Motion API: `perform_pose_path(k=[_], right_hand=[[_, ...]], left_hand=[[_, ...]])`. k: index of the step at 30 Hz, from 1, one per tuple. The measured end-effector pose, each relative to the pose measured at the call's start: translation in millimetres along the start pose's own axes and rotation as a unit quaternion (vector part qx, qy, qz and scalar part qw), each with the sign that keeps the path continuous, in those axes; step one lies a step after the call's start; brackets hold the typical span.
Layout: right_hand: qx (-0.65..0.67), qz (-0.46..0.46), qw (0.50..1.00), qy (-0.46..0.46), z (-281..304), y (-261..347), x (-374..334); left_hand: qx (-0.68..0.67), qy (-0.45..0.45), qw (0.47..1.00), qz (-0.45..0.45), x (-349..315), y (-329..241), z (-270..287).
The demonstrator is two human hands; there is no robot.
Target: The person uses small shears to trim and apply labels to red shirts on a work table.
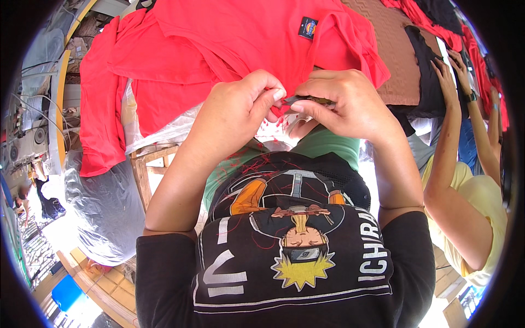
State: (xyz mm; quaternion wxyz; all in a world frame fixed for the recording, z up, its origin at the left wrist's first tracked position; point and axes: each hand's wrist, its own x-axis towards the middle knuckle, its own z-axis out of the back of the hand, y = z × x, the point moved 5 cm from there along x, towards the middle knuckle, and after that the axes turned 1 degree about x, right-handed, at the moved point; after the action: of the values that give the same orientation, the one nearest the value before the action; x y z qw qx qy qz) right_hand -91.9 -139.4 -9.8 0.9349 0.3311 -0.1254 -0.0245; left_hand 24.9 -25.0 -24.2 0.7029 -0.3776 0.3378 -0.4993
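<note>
A red shirt (240, 38) lies spread in front of me, its sleeve hanging down at the left and a dark neck label (308, 27) showing near the top. My left hand (240, 101) is closed in a pinch on a bit of the red shirt at its near edge. In my right hand (350, 104) are small dark thread snips (314, 100), wrapped by the fingers. Their tips point left, right beside my left fingertips. Whether the blades touch a thread is too small to tell. Loose red threads (257, 161) lie on my lap and dark top.
A brown padded surface (391, 52) continues to the right of the shirt. Beyond it, another person's arms (445, 120) reach over dark and red cloth. A large plastic-wrapped bundle (98, 213) stands at left by a wooden frame (147, 175). Machinery (33, 142) is at far left.
</note>
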Motion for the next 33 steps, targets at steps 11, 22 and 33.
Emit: perform_pose_path(k=[11, 22, 33], right_hand=[[-0.023, 0.005, 1.0, 0.012, -4, 0, 0], [-0.015, -0.012, 1.0, -0.022, 7, -3, -1], [0.038, -0.005, 0.994, -0.1, 16, -8, -6]], left_hand=[[0.065, -0.015, 0.998, -0.018, 0, -3, -4], [0.123, -0.079, 0.981, -0.126, 0, -11, 10], [-0.232, -0.03, 0.971, 0.056, -4, 1, 18]])
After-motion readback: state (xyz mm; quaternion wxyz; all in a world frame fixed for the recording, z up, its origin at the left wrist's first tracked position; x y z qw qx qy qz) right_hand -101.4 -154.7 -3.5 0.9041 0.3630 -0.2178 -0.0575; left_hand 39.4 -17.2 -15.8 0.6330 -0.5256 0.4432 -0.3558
